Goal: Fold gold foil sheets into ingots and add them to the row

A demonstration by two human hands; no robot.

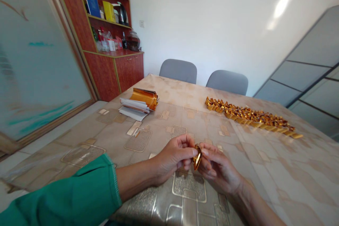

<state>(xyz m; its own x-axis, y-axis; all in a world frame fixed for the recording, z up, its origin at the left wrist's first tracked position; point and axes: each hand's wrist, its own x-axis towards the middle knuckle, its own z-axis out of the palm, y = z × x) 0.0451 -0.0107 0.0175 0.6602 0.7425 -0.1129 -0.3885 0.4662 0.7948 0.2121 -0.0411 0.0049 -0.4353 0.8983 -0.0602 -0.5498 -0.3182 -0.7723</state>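
Between my two hands, just above the table near its front edge, is a small folded piece of shiny gold foil paper [196, 159], pointed at its lower end. My left hand [176, 155], below a green sleeve, pinches it from the left with thumb and fingers. From the right, the thumb and fingers of my right hand [218, 164] close on the same gold piece. Long rows of similar folded gold foil pieces [251, 114] stand on the right side of the table. A stack of gold and white paper sheets [143, 99], partly curled, lies at the left.
The table [265, 169] wears a patterned, glossy cover. Two grey chairs [178, 70] stand at its far side by the white wall. A red-brown cabinet [113, 70] with shelved jars and a kettle is at the left, beside a frosted glass door [39, 53].
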